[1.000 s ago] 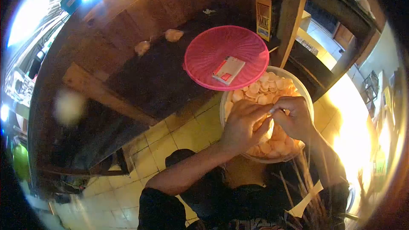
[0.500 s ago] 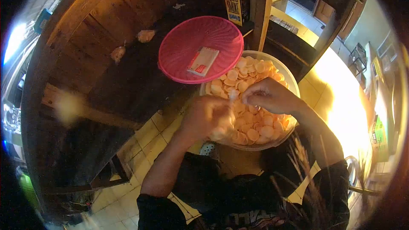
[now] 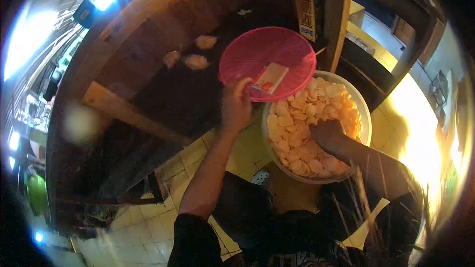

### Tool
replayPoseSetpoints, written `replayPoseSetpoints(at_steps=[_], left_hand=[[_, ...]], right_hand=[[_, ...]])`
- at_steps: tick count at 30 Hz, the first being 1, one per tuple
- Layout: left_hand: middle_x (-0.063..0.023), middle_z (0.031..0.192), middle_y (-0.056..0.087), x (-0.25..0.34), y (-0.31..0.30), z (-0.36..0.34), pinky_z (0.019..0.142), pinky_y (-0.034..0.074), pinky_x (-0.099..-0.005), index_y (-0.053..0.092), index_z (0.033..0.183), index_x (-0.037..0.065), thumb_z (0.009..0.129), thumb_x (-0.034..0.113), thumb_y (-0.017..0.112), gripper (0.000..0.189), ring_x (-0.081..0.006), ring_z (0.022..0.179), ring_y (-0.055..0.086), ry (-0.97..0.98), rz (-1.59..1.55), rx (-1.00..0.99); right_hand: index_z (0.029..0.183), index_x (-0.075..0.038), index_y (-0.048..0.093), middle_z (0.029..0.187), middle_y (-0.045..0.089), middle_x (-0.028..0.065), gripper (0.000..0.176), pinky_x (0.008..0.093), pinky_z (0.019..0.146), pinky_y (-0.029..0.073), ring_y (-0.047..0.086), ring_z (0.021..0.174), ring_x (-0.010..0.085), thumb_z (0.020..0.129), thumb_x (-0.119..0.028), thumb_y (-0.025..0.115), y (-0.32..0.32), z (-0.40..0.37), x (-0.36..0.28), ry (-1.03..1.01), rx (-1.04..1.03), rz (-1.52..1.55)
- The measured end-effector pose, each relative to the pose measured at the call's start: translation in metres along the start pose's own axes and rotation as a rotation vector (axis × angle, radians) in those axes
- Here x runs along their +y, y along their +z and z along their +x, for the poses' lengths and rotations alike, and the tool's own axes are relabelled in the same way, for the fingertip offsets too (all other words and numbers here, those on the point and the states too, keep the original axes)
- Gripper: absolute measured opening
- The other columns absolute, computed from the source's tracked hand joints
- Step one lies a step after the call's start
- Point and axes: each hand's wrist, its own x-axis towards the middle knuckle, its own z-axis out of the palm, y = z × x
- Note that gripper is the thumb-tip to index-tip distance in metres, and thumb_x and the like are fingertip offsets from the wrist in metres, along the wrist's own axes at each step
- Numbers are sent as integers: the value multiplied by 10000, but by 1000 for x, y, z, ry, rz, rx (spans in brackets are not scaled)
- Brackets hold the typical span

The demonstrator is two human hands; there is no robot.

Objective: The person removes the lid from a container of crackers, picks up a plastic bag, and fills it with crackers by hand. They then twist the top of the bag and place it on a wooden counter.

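A wide pale tub (image 3: 367, 118) is filled with thin round orange-pink discs (image 3: 292, 133). My right hand (image 3: 327, 134) is down among them with curled fingers; its fingertips are hidden. Over the tub's far left edge is a pink ribbed round lid (image 3: 267, 44) bearing a flat white-and-red packet (image 3: 273, 77). My left hand (image 3: 237, 104) reaches to the lid's near left edge, fingers bent and a little apart beside the packet's corner. Three small filled clear bags lie on the dark wooden surface: one upper (image 3: 205, 42), one left (image 3: 172, 59), one lower (image 3: 196, 62).
A yellow-and-black box (image 3: 305, 15) stands behind the lid beside a wooden post (image 3: 340, 20). The dark wooden surface (image 3: 133, 89) spreads to the left, with a pale plank (image 3: 123, 109) along it. Yellow tiled floor (image 3: 190, 163) and a dotted shoe (image 3: 261, 178) show below.
My hands have parted: the left moved up to the lid, the right down into the discs. A third small bag now lies on the wooden surface. The whole view has shifted.
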Motion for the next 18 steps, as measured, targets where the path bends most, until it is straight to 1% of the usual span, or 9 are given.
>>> replayPoseSetpoints(at_steps=[2, 3, 6, 8, 9, 11, 12, 14, 18], left_hand=[[-197, 1213, 573, 0, 16, 8, 944, 456, -426, 610, 1144, 43, 802, -85, 512, 378, -341, 1131, 560, 92, 10, -37], [-197, 1213, 573, -3, 25, 9, 944, 456, -426, 610, 1144, 43, 802, -85, 512, 378, -341, 1131, 560, 84, 26, -18], [-187, 1159, 603, -6, 41, 9, 905, 478, -427, 627, 1118, 36, 807, -61, 513, 345, -340, 1060, 594, 67, -32, -39], [-169, 1080, 638, -5, 40, 13, 859, 497, -430, 644, 1109, 59, 814, -1, 538, 318, -352, 995, 614, 5, 96, -139], [-169, 1080, 638, -8, 45, 15, 859, 497, -430, 644, 1109, 59, 814, -1, 538, 318, -352, 995, 614, 1, 101, -123], [-130, 883, 654, -18, 50, 15, 782, 505, -445, 649, 983, 79, 832, 92, 560, 176, -324, 893, 627, -12, 116, -75], [-130, 883, 654, -17, 47, 14, 782, 505, -445, 649, 983, 79, 832, 92, 560, 176, -324, 893, 627, -19, 121, -63], [-145, 1007, 664, -14, 43, 12, 737, 528, -441, 642, 1085, 99, 840, 94, 568, 256, -342, 874, 653, -53, 43, -151], [-144, 978, 670, 8, 26, 10, 691, 536, -439, 633, 1063, 96, 843, 87, 565, 230, -332, 831, 666, -126, 110, -192]], right_hand=[[969, -56, 663, 919, 689, 141, 187, 418, 698, 537, 682, 874, 300, 857, -126, 531, 5, -1, 1, -71, 77, -29], [969, -56, 663, 919, 689, 141, 187, 418, 698, 537, 682, 874, 300, 857, -126, 531, 3, -1, 1, -91, 89, -41], [949, -69, 673, 897, 692, 137, 183, 420, 662, 540, 688, 846, 289, 847, -135, 535, -1, -3, 1, -139, 6, -85], [952, -79, 672, 877, 690, 137, 183, 420, 670, 539, 685, 835, 301, 841, -132, 537, -3, -2, 1, -74, -67, -130], [952, -79, 672, 877, 690, 137, 183, 420, 670, 539, 685, 835, 301, 841, -132, 537, -8, -4, 1, -80, -57, -143], [962, -94, 672, 897, 671, 134, 188, 423, 677, 542, 676, 850, 300, 835, -130, 537, -21, -14, 1, -103, 41, -80], [962, -94, 672, 897, 671, 134, 188, 423, 677, 542, 676, 850, 300, 835, -130, 537, -24, -17, 1, -113, 46, -90], [977, -104, 665, 930, 640, 123, 194, 428, 691, 544, 663, 877, 293, 817, -122, 557, -24, -21, 3, -104, 173, 5], [968, -98, 652, 950, 610, 116, 183, 428, 711, 546, 652, 899, 293, 797, -121, 590, -24, -18, 4, -164, 293, 132]])
